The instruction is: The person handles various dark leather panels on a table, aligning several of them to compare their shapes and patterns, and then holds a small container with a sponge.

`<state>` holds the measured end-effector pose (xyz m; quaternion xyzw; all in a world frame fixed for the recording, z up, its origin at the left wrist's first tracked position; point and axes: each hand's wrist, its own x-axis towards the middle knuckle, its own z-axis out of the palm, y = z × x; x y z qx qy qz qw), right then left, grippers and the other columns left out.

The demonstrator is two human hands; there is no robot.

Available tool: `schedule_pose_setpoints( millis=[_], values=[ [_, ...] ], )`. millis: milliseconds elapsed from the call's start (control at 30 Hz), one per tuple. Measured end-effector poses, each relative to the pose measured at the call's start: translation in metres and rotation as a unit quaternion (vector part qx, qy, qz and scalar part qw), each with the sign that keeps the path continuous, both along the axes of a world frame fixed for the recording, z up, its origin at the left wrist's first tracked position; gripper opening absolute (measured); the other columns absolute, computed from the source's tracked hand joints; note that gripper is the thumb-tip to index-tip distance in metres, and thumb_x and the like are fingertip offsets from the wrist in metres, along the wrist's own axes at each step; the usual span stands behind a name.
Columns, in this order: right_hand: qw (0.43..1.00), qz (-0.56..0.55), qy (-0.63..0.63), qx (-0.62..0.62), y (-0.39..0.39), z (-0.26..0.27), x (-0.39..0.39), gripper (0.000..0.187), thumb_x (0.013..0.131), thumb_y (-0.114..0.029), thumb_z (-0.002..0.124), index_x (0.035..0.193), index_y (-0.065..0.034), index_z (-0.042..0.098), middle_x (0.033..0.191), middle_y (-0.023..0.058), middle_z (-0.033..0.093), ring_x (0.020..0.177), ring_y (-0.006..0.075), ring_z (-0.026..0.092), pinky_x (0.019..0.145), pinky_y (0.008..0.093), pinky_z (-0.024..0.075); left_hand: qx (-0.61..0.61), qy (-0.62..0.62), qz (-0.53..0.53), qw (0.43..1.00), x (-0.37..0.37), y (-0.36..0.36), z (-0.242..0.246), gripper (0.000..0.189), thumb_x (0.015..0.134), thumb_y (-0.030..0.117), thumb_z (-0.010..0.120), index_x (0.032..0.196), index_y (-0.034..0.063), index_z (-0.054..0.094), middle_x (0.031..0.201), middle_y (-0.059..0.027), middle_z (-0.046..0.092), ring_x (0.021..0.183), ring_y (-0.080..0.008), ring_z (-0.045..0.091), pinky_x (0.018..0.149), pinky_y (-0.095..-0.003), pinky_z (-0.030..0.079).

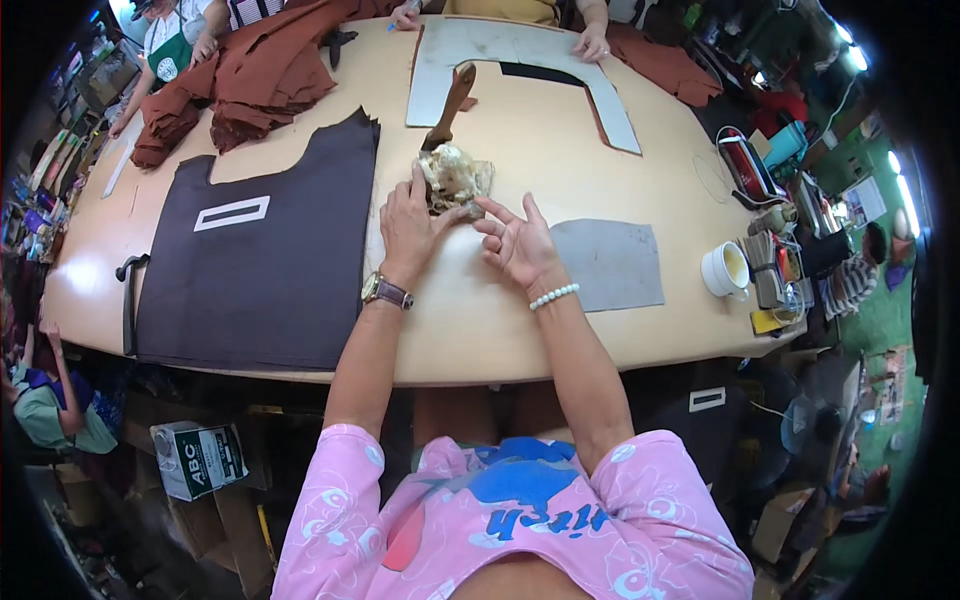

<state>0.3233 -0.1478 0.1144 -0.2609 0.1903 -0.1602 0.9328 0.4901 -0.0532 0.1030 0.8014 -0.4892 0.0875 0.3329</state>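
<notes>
A lumpy cream-yellow mass (450, 176), seemingly crusted with dried glue, sits on the table in front of me. From its far side a wooden handle (454, 101) with a dark lower end slants up and away. My left hand (409, 225) holds the mass at its near left, index finger along its side and thumb across the front. With palm turned up and fingers apart, my right hand (525, 244) reaches its near right edge; the index fingertip is at or against it. Beside the right wrist lies a flat grey panel (611, 262).
Dark fabric panels (262, 292) bear a white rectangular frame (232, 213), with a black metal bar (130, 307) at their left. Across the table (450, 337), a person's hands (592, 43) rest by a pale U-shaped template (465, 45). Brown fabric (262, 75) lies far left; a white mug (724, 270), right.
</notes>
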Motion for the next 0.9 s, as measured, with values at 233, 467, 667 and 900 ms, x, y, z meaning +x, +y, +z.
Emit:
schedule_pose_setpoints(
  millis=[233, 467, 667, 900],
  values=[
    [0.990, 0.006, -0.121, 0.066, -0.005, 0.008, -0.006, 0.073, 0.101, -0.060, 0.018, 0.135, -0.0035, 0.050, 0.085, 0.0072, 0.067, 0.064, 0.0148, 0.061, 0.056, 0.0302, 0.0544, -0.007, 0.017, -0.006, 1.000, 0.008, 0.003, 0.001, 0.095, 0.072, 0.053, 0.078, 0.140, -0.0035, 0.043, 0.098, -0.0144, 0.058, 0.091, -0.0292, 0.058, 0.077, -0.0421, 0.045],
    [0.427, -0.142, 0.355, -0.820, -0.012, 0.030, 0.009, 0.068, 0.075, 0.004, 0.053, 0.139, -0.0186, 0.050, 0.123, 0.0190, 0.055, 0.098, 0.0333, 0.061, 0.083, 0.0403, 0.0526, -0.043, 0.037, -0.006, 0.998, 0.008, 0.003, 0.001, 0.104, 0.070, 0.048, 0.082, 0.143, -0.0049, 0.032, 0.103, -0.0195, 0.063, 0.093, -0.0338, 0.062, 0.079, -0.0429, 0.050],
    [0.235, 0.013, 0.435, -0.869, -0.012, 0.032, 0.025, 0.058, 0.081, -0.004, 0.057, 0.137, -0.0176, 0.052, 0.137, 0.0161, 0.044, 0.112, 0.0347, 0.055, 0.089, 0.0438, 0.0478, -0.057, 0.050, -0.002, 0.997, 0.007, 0.003, -0.003, 0.110, 0.067, 0.043, 0.085, 0.146, -0.0052, 0.025, 0.106, -0.0204, 0.062, 0.097, -0.0344, 0.060, 0.081, -0.0440, 0.048],
    [0.106, 0.022, 0.402, -0.909, 0.012, 0.016, 0.017, 0.056, 0.085, -0.011, 0.058, 0.140, -0.0075, 0.048, 0.137, 0.0140, 0.042, 0.113, 0.0308, 0.052, 0.092, 0.0462, 0.0400, -0.031, 0.033, 0.010, 0.999, 0.005, 0.001, 0.004, 0.106, 0.067, 0.043, 0.085, 0.145, -0.0043, 0.031, 0.103, -0.0180, 0.061, 0.094, -0.0332, 0.060, 0.082, -0.0424, 0.048]
  ],
)
